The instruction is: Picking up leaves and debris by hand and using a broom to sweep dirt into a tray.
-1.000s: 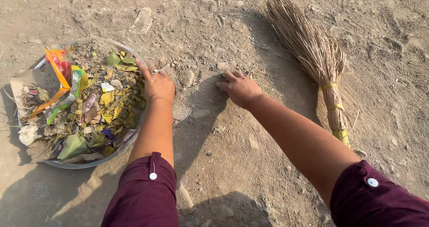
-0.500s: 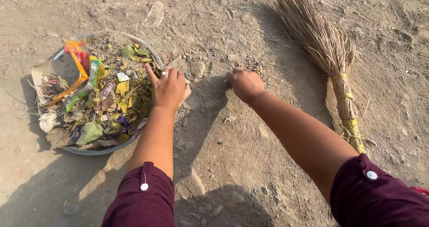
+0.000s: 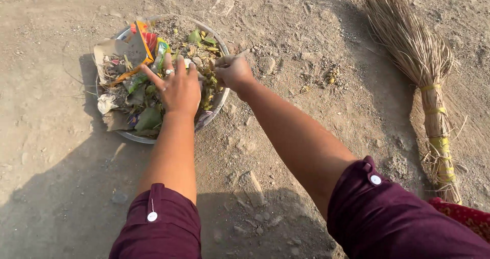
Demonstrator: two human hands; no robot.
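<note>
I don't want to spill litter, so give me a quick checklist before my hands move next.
1. Left hand over the basin: ok, fingers spread.
2. Right hand at the basin's rim: ok.
3. Right hand's grip: cannot tell whether it holds debris.
4. Litter inside the basin: not ok, heaped high, paper overhangs the far edge.
5. Broom clear of both arms: ok, lying on the ground to the right.

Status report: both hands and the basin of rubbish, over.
Left hand spread over round metal basin of leaves and wrappers. Right hand cupped at rim. Straw broom aside.
</note>
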